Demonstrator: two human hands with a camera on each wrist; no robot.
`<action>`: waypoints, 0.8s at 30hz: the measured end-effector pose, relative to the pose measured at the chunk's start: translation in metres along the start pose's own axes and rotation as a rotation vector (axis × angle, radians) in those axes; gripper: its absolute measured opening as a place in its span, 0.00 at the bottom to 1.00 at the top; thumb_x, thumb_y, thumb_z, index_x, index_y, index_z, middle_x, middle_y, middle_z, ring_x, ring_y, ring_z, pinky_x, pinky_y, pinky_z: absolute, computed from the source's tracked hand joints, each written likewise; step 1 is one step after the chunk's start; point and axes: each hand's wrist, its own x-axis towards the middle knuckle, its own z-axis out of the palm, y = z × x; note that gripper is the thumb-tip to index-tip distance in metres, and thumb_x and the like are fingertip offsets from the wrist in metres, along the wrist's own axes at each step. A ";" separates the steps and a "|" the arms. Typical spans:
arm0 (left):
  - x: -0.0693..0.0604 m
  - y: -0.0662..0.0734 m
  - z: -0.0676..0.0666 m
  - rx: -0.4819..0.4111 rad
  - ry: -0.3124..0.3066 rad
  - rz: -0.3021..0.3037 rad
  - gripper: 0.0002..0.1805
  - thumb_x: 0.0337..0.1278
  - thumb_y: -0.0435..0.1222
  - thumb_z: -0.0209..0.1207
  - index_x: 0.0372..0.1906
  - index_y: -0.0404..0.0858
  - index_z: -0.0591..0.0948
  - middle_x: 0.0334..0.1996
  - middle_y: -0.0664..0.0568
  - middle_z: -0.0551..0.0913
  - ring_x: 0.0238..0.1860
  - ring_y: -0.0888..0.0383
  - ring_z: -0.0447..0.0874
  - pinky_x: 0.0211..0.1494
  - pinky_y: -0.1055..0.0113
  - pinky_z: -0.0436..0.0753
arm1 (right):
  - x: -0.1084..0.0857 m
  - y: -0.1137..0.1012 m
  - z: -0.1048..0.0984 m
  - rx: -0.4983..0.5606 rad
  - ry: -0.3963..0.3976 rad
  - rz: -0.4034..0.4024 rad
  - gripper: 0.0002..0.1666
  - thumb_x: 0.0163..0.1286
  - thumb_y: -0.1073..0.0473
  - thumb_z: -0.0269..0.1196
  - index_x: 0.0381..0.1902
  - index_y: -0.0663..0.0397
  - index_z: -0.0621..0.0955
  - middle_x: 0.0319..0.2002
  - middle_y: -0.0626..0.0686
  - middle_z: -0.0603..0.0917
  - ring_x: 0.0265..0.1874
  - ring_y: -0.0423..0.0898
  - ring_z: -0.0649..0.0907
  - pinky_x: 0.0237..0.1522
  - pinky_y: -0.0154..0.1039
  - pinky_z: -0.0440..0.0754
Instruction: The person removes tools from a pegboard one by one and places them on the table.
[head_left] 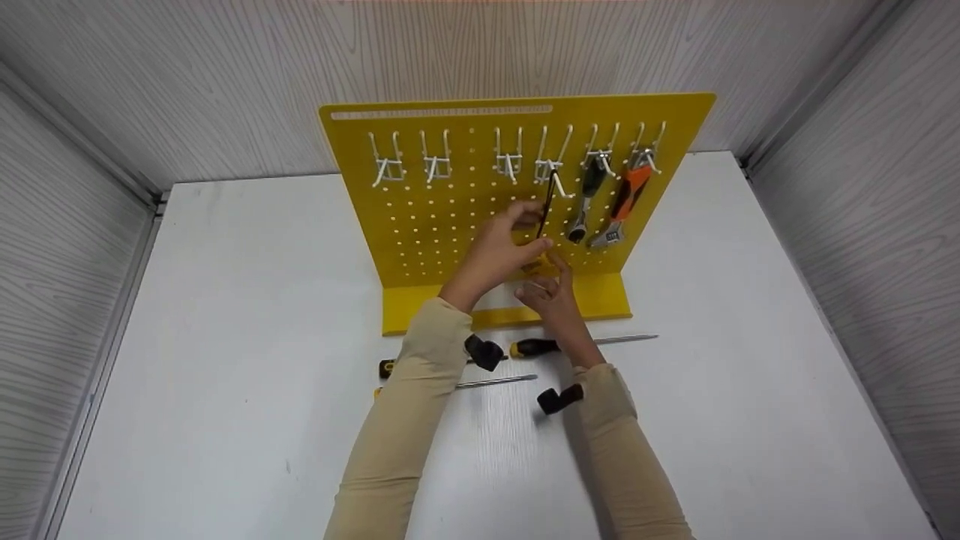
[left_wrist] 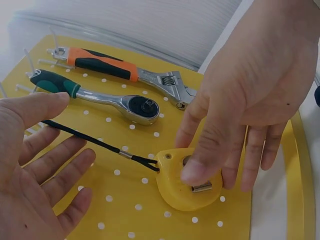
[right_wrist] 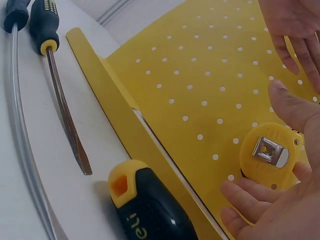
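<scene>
A yellow tape measure [left_wrist: 175,192] hangs by its black wrist strap [head_left: 548,202] from a white hook [head_left: 553,171] on the yellow pegboard [head_left: 442,247]. My left hand [head_left: 499,244] is around the strap, thumb on one side and spread fingers on the other, without a visible grip. Lower down, my right hand [head_left: 553,300] is beside the tape measure with loosely extended fingers; its thumb overlaps the case in the left wrist view. The right wrist view shows the metal clip on the case. To the right hang a green-and-black ratchet [head_left: 589,191] and an orange-handled adjustable wrench [head_left: 631,195].
Several screwdrivers lie on the white table [head_left: 240,337] before the board's base; one has a black-and-yellow handle [head_left: 534,347], and another shows its shaft [head_left: 499,382] beside my left sleeve. More white hooks [head_left: 386,169] line the board's upper left.
</scene>
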 end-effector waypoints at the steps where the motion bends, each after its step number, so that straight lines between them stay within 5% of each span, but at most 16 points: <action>1: 0.000 0.000 0.000 0.002 0.003 0.004 0.28 0.62 0.40 0.60 0.67 0.42 0.69 0.61 0.49 0.76 0.63 0.55 0.74 0.66 0.60 0.73 | 0.000 0.000 0.000 0.003 -0.003 -0.006 0.49 0.67 0.58 0.63 0.73 0.29 0.47 0.64 0.57 0.70 0.67 0.53 0.71 0.67 0.51 0.69; 10: -0.003 0.003 0.004 -0.003 0.036 0.012 0.21 0.63 0.41 0.60 0.60 0.44 0.74 0.54 0.51 0.79 0.54 0.57 0.80 0.57 0.64 0.79 | -0.003 0.003 0.004 0.029 -0.009 -0.057 0.49 0.65 0.60 0.65 0.73 0.32 0.50 0.61 0.61 0.71 0.57 0.56 0.77 0.61 0.50 0.75; 24: -0.007 0.006 0.007 -0.028 0.108 0.021 0.16 0.62 0.39 0.61 0.54 0.42 0.79 0.46 0.51 0.84 0.46 0.58 0.83 0.51 0.67 0.81 | -0.010 -0.002 0.011 -0.044 0.022 -0.032 0.45 0.64 0.57 0.66 0.70 0.37 0.53 0.55 0.59 0.73 0.48 0.54 0.81 0.55 0.53 0.78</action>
